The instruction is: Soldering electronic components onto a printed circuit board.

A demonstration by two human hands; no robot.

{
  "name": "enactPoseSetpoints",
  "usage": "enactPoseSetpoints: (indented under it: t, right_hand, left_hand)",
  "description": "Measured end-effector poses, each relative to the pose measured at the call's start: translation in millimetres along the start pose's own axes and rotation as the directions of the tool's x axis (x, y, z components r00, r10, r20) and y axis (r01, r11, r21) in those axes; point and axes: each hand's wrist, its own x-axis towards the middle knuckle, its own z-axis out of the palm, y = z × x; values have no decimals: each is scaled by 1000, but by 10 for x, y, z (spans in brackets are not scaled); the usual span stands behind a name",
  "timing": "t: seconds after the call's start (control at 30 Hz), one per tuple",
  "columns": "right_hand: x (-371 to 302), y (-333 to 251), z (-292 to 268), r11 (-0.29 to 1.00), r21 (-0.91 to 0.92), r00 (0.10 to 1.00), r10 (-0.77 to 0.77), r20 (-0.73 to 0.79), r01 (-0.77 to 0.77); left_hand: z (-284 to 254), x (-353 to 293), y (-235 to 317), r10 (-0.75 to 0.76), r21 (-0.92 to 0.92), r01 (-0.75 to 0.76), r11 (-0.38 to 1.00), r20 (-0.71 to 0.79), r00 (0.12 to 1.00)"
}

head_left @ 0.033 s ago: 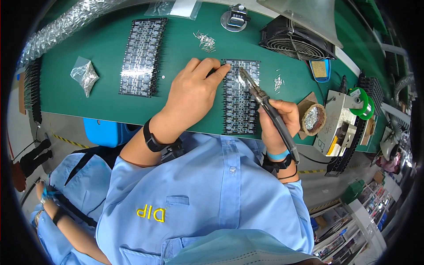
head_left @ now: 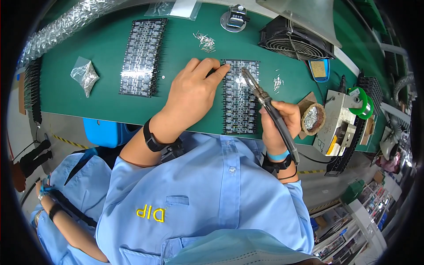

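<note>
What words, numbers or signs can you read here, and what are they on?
I won't copy writing, but here's where it is:
Blue shirt: yellow stitched letters, upside down.
Black counter: small digits in its window.
Pale metal box: a dark mark on its side.
Green reel: any label print too small to read.
Circuit boards: any print is too small.

"What was too small to tell?"
"Whether the tip of the soldering iron (head_left: 274,116) touched the circuit-board panel (head_left: 240,102), whose fine parts blurred together."
"And hidden?"
"Whether the left hand (head_left: 192,93) pinched anything between its fingertips."
"Cut off?"
"The silver duct (head_left: 66,31) and the clear bag (head_left: 165,9), both by the upper edge."
</note>
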Motion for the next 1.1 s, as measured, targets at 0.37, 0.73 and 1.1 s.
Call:
enactPoseSetpoints:
  t: [0.37,0.73,1.1]
  right_hand:
    - [-681,20,-654,916,-393,879,-250,-405,80]
    - [-756,-255,-581,944,-237,891,104,-442,-228]
    - [-374,249,-396,964,-18,938,-264,-225,267]
  left_hand:
    - [-10,-11,-43,49,-36,-50,998,-29,998]
    - [-1017,-206,475,-40,-872,-105,478,-141,989]
    - [-2330,-894,1521,230,-979,196,63,206,951]
